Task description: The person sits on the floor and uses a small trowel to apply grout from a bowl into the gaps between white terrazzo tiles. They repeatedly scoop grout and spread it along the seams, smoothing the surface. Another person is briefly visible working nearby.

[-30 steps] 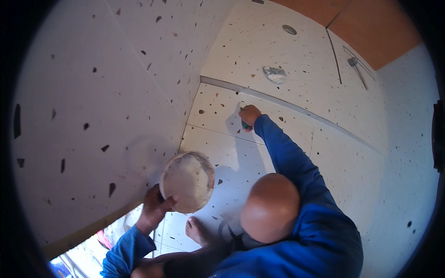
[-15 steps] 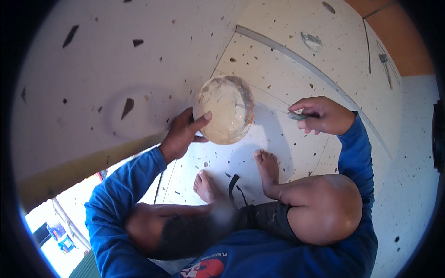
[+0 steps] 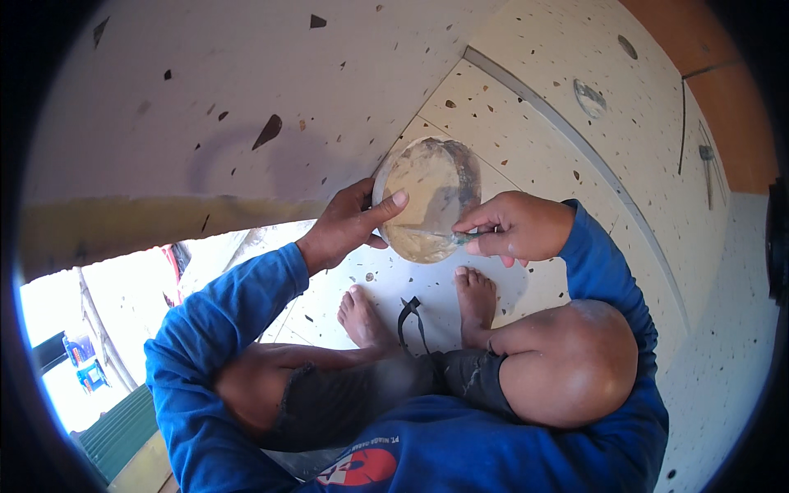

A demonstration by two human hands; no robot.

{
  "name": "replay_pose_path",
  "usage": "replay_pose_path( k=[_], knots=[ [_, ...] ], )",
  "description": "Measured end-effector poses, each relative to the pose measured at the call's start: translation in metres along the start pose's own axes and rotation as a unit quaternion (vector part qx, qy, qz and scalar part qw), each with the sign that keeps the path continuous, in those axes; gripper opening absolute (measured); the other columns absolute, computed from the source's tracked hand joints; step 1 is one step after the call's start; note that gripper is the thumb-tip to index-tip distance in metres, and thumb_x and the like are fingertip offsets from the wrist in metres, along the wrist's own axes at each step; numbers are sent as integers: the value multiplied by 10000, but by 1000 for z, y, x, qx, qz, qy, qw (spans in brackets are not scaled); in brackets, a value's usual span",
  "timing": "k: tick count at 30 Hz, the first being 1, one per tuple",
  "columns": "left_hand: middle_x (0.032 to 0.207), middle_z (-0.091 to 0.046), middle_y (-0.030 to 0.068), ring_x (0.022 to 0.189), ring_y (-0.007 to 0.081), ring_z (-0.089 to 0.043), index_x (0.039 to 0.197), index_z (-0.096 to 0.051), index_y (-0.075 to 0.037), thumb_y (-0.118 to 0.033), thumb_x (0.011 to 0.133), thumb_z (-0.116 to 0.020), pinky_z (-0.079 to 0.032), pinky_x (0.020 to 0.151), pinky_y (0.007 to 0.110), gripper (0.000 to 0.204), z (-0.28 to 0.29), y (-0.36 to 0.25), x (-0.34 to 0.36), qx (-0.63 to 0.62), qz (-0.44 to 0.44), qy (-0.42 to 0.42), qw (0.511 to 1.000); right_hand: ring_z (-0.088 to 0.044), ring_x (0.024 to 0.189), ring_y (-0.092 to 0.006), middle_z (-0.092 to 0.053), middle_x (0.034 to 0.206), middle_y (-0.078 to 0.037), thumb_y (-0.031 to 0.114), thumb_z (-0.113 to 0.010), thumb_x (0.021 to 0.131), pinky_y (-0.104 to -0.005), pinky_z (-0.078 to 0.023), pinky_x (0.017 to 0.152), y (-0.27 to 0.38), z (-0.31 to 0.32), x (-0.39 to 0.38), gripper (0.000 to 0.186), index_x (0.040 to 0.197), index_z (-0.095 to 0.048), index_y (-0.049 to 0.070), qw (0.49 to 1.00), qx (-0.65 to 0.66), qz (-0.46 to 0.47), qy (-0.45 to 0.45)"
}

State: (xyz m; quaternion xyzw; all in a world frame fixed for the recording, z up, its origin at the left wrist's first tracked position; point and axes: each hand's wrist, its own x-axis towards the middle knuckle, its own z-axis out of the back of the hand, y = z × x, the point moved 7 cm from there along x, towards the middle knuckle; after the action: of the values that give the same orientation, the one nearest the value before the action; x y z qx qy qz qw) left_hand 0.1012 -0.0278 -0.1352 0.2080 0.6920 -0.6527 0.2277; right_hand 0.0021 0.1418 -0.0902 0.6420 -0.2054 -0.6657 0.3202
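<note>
My left hand (image 3: 349, 220) grips the left rim of a round, clear plastic bowl (image 3: 427, 177), thumb over the edge and fingers beneath. A pale cream paste (image 3: 417, 187) coats the inside of the bowl, which is tilted toward me. My right hand (image 3: 518, 230) pinches a small, thin-bladed tool, like a scraper (image 3: 462, 237), at the bowl's lower right edge. Its blade reaches into the bowl against the paste; part of its handle is hidden by my fingers.
A speckled white wall panel (image 3: 238, 99) rises at the left, ending in a yellowish lower edge (image 3: 156, 230). My bare feet (image 3: 475, 300) rest on the speckled floor, a black strap (image 3: 411, 316) between them. A grey strip (image 3: 575, 148) curves along the right. Blue packages (image 3: 89, 361) lie outside, lower left.
My right hand has moved left, bringing the tool into the bowl. The bowl and left hand have shifted slightly right in view as the whole view turned.
</note>
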Motion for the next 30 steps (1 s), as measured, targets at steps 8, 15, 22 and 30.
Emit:
replay_pose_path(
  k=[8,15,22,30],
  knots=[
    [1231,-535,271,1113,322,-599,1349,-386,107,-617,859,-600,-599,784,380,900,-1,7,6,41,-6,3,999,-590,596,-109,-642,818,-61,236,-605,922,-257,-485,511,-9,0,-7,432,1301,-576,29,998,26,24,56],
    [1199,-565,257,1095,299,-611,1327,-412,108,-626,858,-596,-603,745,346,890,-6,5,11,53,-3,15,998,-586,603,-97,-645,839,-54,203,-591,919,-249,-476,506,-27,9,-12,424,1298,-576,15,992,113,48,22],
    [1162,-601,220,1042,255,-633,1285,-470,98,-622,859,-600,-600,706,307,847,-2,9,10,51,9,-1,999,-579,597,-94,-649,837,-54,155,-611,900,-239,-470,511,-26,-1,-5,409,1277,-589,-2,990,114,60,59],
    [1198,-590,200,1064,265,-616,1328,-446,66,-556,865,-637,-592,742,351,799,13,12,11,76,30,-2,997,-597,614,-101,-674,878,-94,150,-613,925,-232,-464,506,-68,36,-47,377,1267,-593,-9,941,286,180,-21]
  ],
)
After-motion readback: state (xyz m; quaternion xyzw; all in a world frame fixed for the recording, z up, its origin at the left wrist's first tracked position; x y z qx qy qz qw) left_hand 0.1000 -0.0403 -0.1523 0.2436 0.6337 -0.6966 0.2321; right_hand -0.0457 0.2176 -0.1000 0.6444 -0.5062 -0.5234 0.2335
